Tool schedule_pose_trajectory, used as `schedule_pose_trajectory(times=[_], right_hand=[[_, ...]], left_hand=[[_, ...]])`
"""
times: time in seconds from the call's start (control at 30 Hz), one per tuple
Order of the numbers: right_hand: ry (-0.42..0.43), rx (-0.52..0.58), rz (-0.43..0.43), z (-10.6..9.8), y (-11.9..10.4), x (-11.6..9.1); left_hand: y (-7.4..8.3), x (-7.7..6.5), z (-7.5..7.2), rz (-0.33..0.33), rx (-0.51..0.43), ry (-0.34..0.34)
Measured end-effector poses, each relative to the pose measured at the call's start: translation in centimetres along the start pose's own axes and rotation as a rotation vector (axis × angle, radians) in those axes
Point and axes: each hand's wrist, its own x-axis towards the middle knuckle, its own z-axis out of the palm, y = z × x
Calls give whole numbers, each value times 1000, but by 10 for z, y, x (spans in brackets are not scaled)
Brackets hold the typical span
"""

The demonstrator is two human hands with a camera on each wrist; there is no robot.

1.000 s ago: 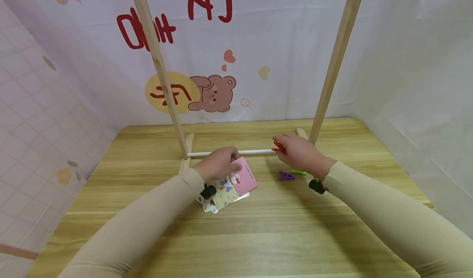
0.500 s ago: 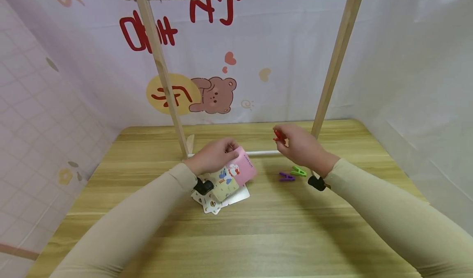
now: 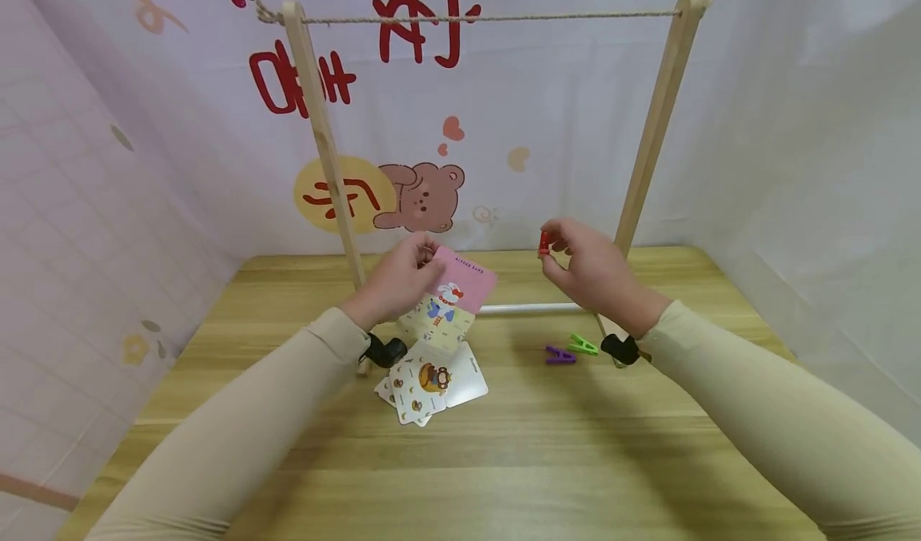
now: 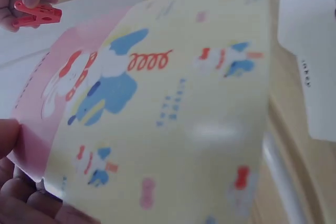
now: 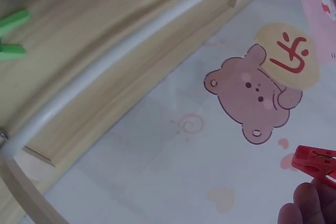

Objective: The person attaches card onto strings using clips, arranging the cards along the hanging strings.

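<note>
My left hand [image 3: 398,281] pinches a pink and pale-yellow card [image 3: 468,284] by its pink end, with a cartoon rabbit printed on it. The card is raised and tilted above the table, and in the left wrist view its yellow part [image 4: 173,114] fills most of the picture. Across from it, my right hand [image 3: 596,273] holds a small red clothespin [image 3: 544,243] between thumb and fingers. The same red clothespin [image 5: 317,162] shows at the right edge of the right wrist view. Under the left hand, white cards [image 3: 466,379] with a monkey picture lie overlapping on the table.
A wooden frame with a left post [image 3: 327,149] and right post [image 3: 660,109] stands on the table [image 3: 504,461]. A rope [image 3: 489,18] spans its top, a white rod [image 3: 532,308] its base. A purple clothespin [image 3: 560,355] and a green clothespin [image 3: 584,344] lie near the right foot.
My left hand has lifted the pink and yellow card up off the white cards, uncovering the monkey picture. My right hand has risen with the red clothespin. The head view has tilted upward.
</note>
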Motion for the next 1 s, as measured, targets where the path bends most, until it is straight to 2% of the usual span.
schedule_pose_trajectory(times=[0.2, 0.47, 0.77, 1.0], right_hand=[[61, -5, -33, -8, -6, 13], [143, 6, -81, -15, -13, 26], [191, 19, -125, -21, -22, 42], [272, -13, -223, -29, -31, 56]], left_hand=[[6, 6, -9, 34, -46, 117], [14, 18, -18, 64, -105, 231], [23, 29, -27, 62, -150, 318], [35, 40, -36, 101, -201, 376]])
